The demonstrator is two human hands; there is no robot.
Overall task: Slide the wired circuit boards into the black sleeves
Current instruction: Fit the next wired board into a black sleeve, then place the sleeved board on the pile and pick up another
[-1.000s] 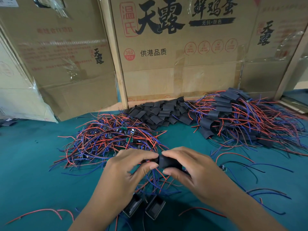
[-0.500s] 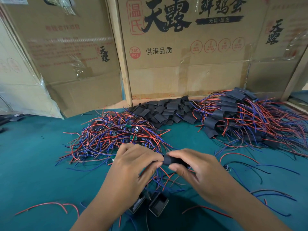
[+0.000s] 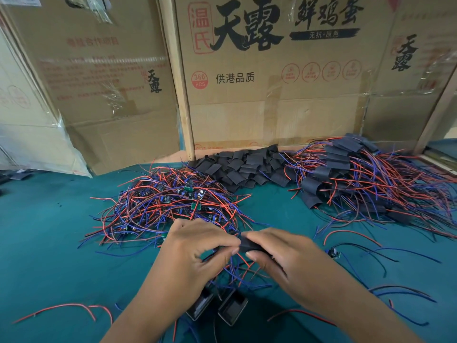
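- The flat black rubbery sleeve sits between your two hands, just above the teal cloth table, red and blue wires trailing beneath it.
- Your right hand pinches that sleeve, thumb under, fingers over.
- Your left hand closes its fingertips at the sleeve's mouth; the board itself is hidden, so you look mid-insertion.
- Next, I reckon: feed straight in, keeping the mouth open.
- Bare wired boards wait behind; empty sleeves and finished ones lie further back.
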